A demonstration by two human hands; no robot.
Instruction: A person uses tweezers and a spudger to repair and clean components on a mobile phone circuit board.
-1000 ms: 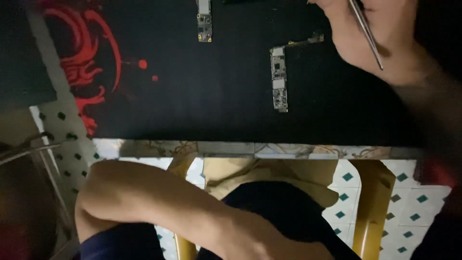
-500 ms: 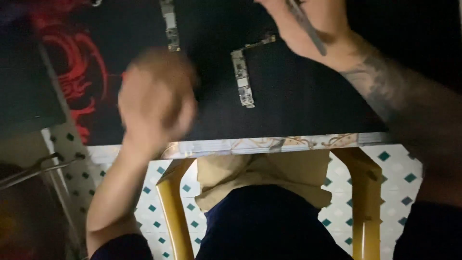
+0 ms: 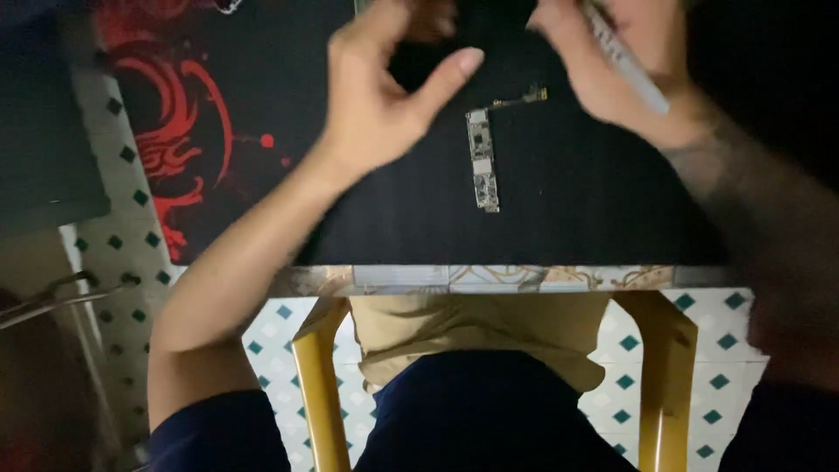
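A narrow circuit board (image 3: 481, 159) with a thin cable at its top end lies on a black desk mat (image 3: 559, 210). My left hand (image 3: 384, 96) hovers just to the board's left, fingers curved and apart, holding nothing. My right hand (image 3: 625, 61) is above and to the right of the board, shut on a slim metal tool (image 3: 631, 65) that points down to the right. Both hands are blurred.
The mat has a red pattern (image 3: 170, 131) at its left. The table's near edge (image 3: 489, 278) has a patterned strip. Below it stand yellow stool legs (image 3: 319, 393) on a floor of white tiles with green diamonds (image 3: 734, 341). A dark box (image 3: 44, 157) sits at the left.
My left arm has risen from my lap onto the mat and the hand has opened near the board. The view has shifted, so the board sits lower in the picture.
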